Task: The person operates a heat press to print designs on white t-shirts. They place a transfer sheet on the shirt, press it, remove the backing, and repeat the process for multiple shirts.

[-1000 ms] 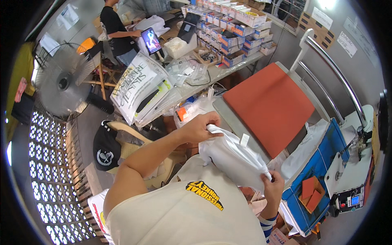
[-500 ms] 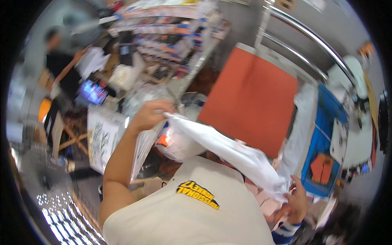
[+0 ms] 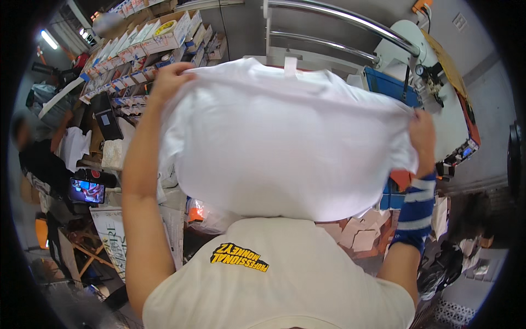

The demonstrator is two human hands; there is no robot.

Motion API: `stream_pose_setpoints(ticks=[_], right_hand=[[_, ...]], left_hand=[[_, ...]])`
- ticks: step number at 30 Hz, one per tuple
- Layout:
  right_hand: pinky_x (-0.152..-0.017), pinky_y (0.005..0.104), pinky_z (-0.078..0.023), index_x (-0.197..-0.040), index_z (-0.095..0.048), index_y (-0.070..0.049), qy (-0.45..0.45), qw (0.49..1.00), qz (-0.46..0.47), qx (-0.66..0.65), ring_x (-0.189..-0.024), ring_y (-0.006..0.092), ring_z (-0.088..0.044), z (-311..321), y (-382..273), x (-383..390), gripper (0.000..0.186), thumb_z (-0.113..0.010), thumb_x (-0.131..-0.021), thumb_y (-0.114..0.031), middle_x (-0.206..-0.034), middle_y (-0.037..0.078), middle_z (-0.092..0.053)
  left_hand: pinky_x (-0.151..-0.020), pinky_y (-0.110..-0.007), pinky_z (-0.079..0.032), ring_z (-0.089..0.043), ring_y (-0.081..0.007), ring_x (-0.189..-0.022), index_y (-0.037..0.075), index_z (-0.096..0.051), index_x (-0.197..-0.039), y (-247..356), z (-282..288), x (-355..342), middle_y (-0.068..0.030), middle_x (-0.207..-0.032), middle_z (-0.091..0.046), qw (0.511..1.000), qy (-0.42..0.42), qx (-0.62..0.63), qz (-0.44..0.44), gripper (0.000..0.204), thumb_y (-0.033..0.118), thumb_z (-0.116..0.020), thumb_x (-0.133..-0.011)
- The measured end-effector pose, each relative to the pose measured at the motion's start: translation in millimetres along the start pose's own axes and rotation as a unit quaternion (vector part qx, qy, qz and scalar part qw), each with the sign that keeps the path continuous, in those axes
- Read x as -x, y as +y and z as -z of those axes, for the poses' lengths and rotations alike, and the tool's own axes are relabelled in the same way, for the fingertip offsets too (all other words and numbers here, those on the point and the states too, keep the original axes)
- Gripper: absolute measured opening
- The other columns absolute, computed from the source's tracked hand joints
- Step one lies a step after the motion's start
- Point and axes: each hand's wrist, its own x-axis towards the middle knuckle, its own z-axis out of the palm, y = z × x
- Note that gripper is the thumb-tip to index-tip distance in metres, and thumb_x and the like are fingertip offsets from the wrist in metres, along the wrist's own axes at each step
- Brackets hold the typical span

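A white T-shirt [image 3: 285, 148] hangs spread wide in front of my torso, its collar and a small white tag at the top. My left hand [image 3: 171, 82] is closed on its upper left shoulder area, and my right hand [image 3: 423, 129] grips the upper right side. A striped blue sleeve [image 3: 416, 214] covers my right forearm. Behind the shirt, the orange-red pad seen earlier is mostly hidden, below a chrome double rail [image 3: 339, 24]. A blue tray [image 3: 381, 82] shows past the shirt's right shoulder.
A machine with a gauge [image 3: 438, 82] stands at right. Stacked boxes [image 3: 137, 55] fill the back left. A person in black [image 3: 41, 164] works at far left, near a lit phone [image 3: 86, 192]. Pale pieces [image 3: 356, 236] lie below the shirt; a plastic bag [image 3: 211, 216] sits left of them.
My hands have risen and moved apart, opening the bunched white cloth into a spread shirt that now covers the orange-red pad. The view has swung to the right.
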Motion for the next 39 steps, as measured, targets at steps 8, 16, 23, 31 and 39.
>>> stream_pose_setpoints(ticks=[8, 16, 23, 31, 39], right_hand=[[-0.097, 0.0412, -0.049, -0.126, -0.062, -0.003, -0.277, 0.882, -0.316, -0.213, -0.116, 0.0295, -0.062, -134.4, -70.9, 170.7, 0.047, -0.065, -0.095, -0.038, -0.125, 0.018, -0.065], [-0.103, 0.0428, -0.047, -0.139, -0.048, 0.000, -0.157, 0.475, -0.509, -0.701, -0.120, 0.0295, -0.059, -199.6, -63.0, 181.5, 0.050, -0.058, -0.101, -0.031, -0.134, 0.016, -0.059], [-0.102, 0.0400, -0.048, -0.134, -0.050, 0.004, -0.063, 0.561, -0.471, -0.678, -0.115, 0.0263, -0.062, -135.0, -44.7, 212.3, 0.035, -0.051, -0.103, -0.014, -0.127, 0.015, -0.062], [-0.097, 0.0422, -0.052, -0.134, -0.049, 0.004, -0.066, 0.556, -0.538, -0.631, -0.113, 0.0279, -0.063, -105.9, -46.3, 253.9, 0.037, -0.053, -0.102, -0.014, -0.127, 0.016, -0.062], [-0.078, 0.0330, -0.056, -0.115, -0.067, -0.002, -0.129, 0.959, -0.225, -0.111, -0.091, 0.0235, -0.071, -93.6, -47.8, 270.2, 0.032, -0.071, -0.087, -0.017, -0.099, 0.016, -0.072]], left_hand=[[-0.097, -0.034, -0.047, -0.063, -0.0217, -0.112, 0.002, -0.065, -0.123, -55.0, -163.3, 166.7, -0.0124, -0.120, -0.069, 0.973, 0.044, 0.115, 0.196, 0.043, 0.038, -0.061, -0.099], [-0.096, -0.034, -0.050, -0.062, -0.0234, -0.116, 0.001, -0.057, -0.134, -81.7, -219.4, 200.6, -0.0110, -0.126, -0.066, 0.649, -0.065, 0.638, 0.409, 0.058, 0.048, -0.054, -0.101], [-0.095, -0.035, -0.052, -0.065, -0.0232, -0.108, -0.006, -0.055, -0.129, -76.3, -153.3, 223.4, -0.0151, -0.121, -0.066, 0.823, 0.044, 0.454, 0.338, 0.041, 0.022, -0.062, -0.100], [-0.100, -0.037, -0.049, -0.063, -0.0248, -0.114, -0.009, -0.049, -0.135, -52.7, -146.3, 286.2, -0.0164, -0.128, -0.062, 0.774, -0.025, 0.497, 0.392, 0.050, 0.024, -0.063, -0.099], [-0.058, -0.026, -0.034, -0.040, -0.0064, -0.066, 0.009, -0.065, -0.097, -101.5, -166.1, 323.1, 0.0088, -0.075, -0.045, 0.820, -0.034, 0.336, 0.462, 0.028, 0.032, -0.050, -0.105]])
